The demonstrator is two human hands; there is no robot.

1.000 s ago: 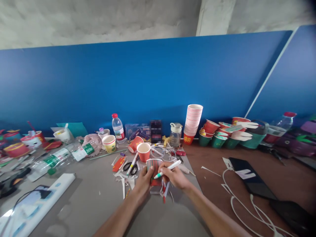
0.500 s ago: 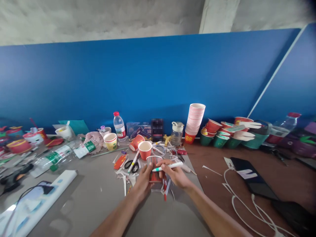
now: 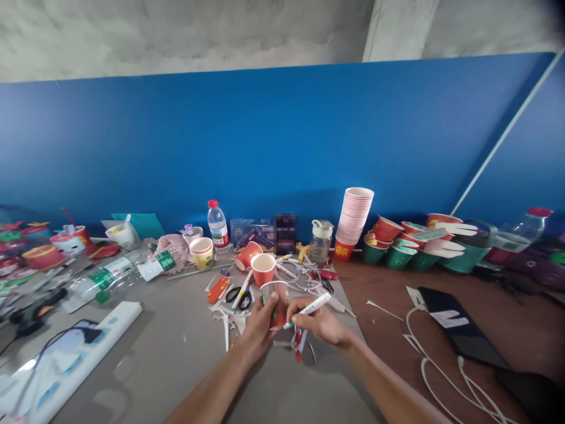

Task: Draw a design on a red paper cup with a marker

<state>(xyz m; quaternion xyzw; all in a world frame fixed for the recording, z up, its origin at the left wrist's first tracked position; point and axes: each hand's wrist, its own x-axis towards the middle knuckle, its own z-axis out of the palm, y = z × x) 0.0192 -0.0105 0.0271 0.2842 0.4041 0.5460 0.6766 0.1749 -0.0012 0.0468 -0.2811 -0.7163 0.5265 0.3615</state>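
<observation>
My left hand (image 3: 261, 318) is closed round a paper cup (image 3: 279, 303) with dark green colouring over its red side. Between the fingers of my right hand (image 3: 324, 321) is a white marker (image 3: 312, 308) with a green tip end, pointing down to the left at the lower right side of the cup. Just behind stands an upright red paper cup (image 3: 263, 272). Left of the held cup lie black-handled scissors (image 3: 238, 298), a second marker (image 3: 242, 291) with yellow on it, and a red paper piece (image 3: 219, 289).
A tall stack of paper cups (image 3: 354, 215) stands at the back, with a glass jar (image 3: 321, 241) beside it. Paper scraps (image 3: 226, 330) lie around my hands. A white power strip (image 3: 95, 359) is at left, a phone (image 3: 459, 327) with white cables at right.
The marker has moved from across the middle of the cup down to its lower right side, and now tilts more steeply. The cup stands more upright in my left hand. The view has shifted slightly.
</observation>
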